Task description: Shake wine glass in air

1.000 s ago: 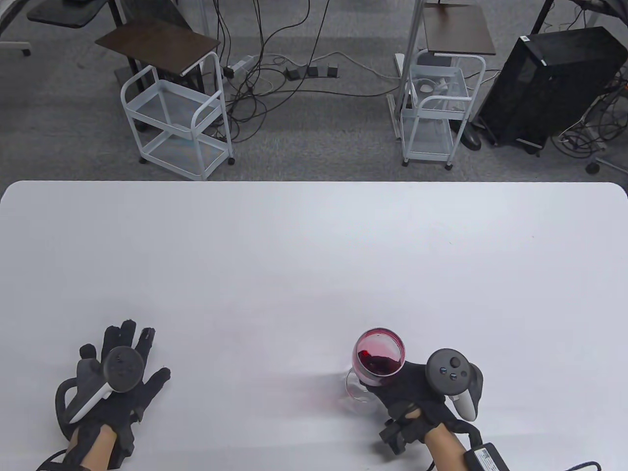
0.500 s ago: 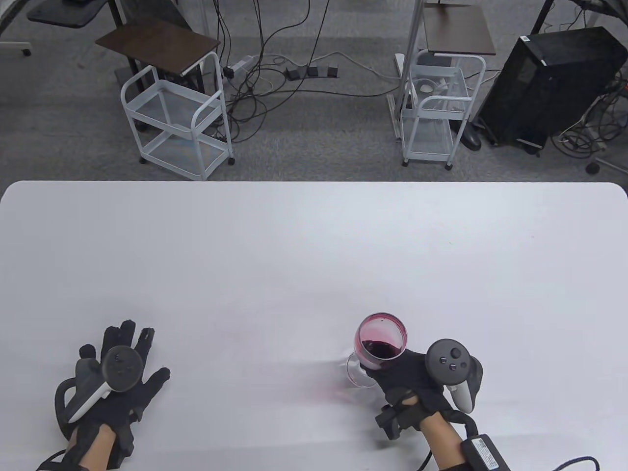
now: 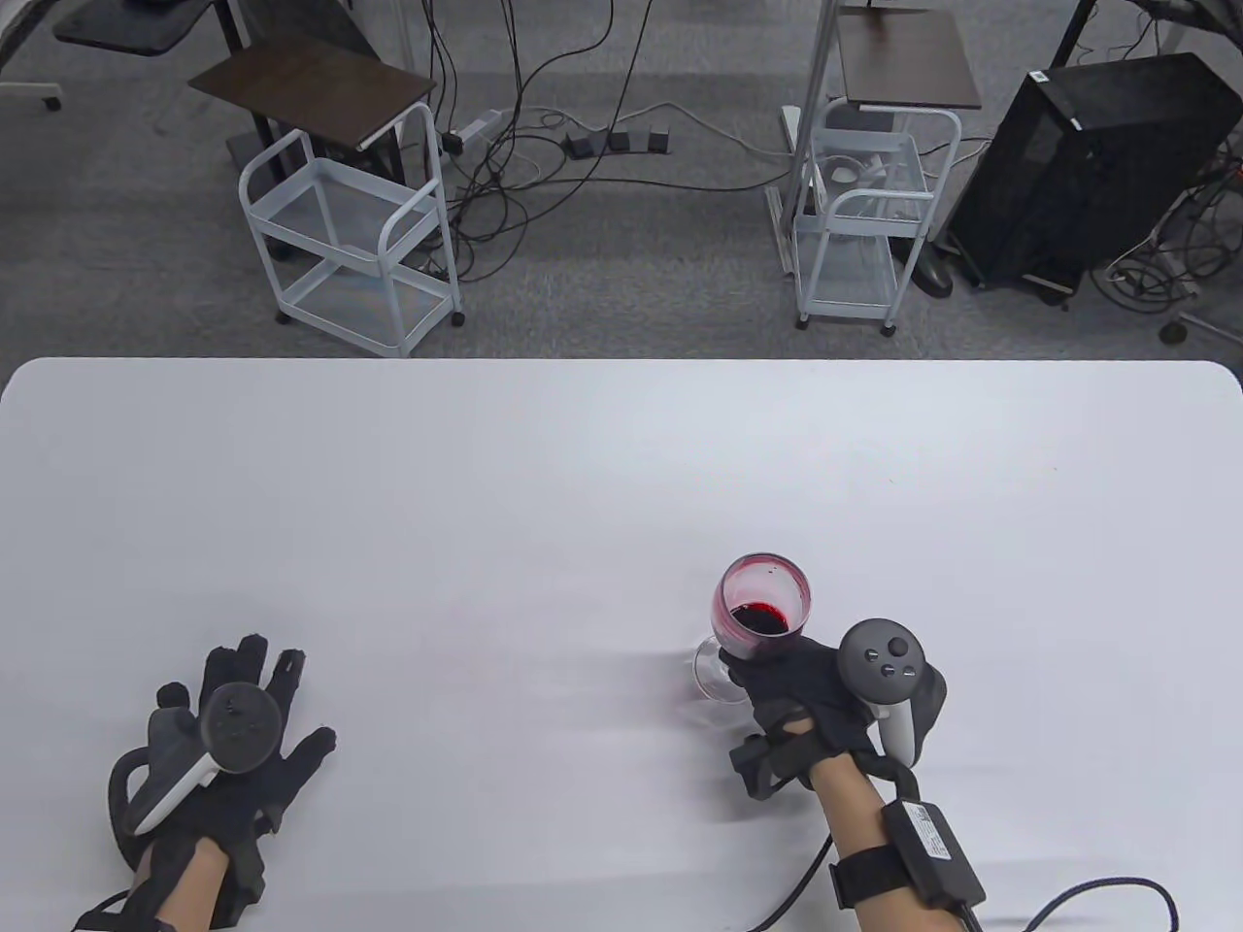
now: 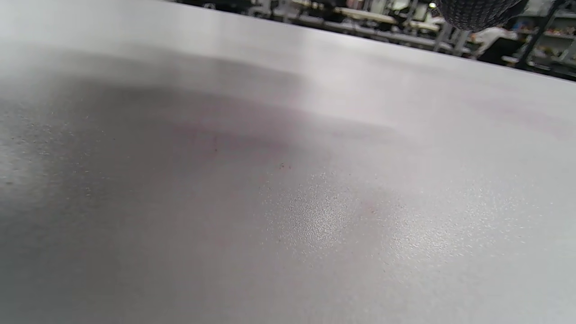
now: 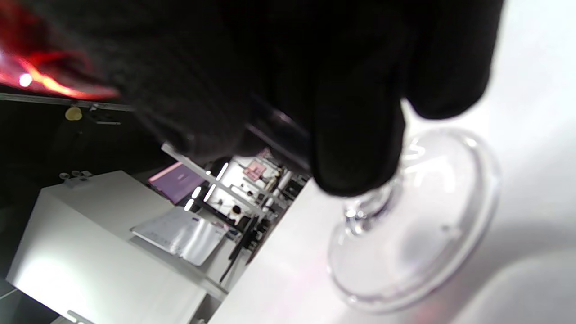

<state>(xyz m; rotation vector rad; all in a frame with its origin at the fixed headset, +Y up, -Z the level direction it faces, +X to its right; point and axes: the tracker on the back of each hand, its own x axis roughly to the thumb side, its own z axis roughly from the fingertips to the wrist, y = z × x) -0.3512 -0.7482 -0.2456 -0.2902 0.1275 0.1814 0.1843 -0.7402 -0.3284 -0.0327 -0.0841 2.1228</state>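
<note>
left hand [image 3: 218, 767]: black glove, grey-white tracker | right hand [image 3: 816, 694]: black glove, cabled wrist box

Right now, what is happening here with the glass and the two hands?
The right hand holds a wine glass by the stem, with its fingers just above the base. The glass has some red wine in it and is tilted over the white table. The left hand rests flat on the table, holding nothing.

One wine glass [image 3: 763, 607], two white carts [image 3: 352, 231], one table [image 3: 544, 485].
</note>
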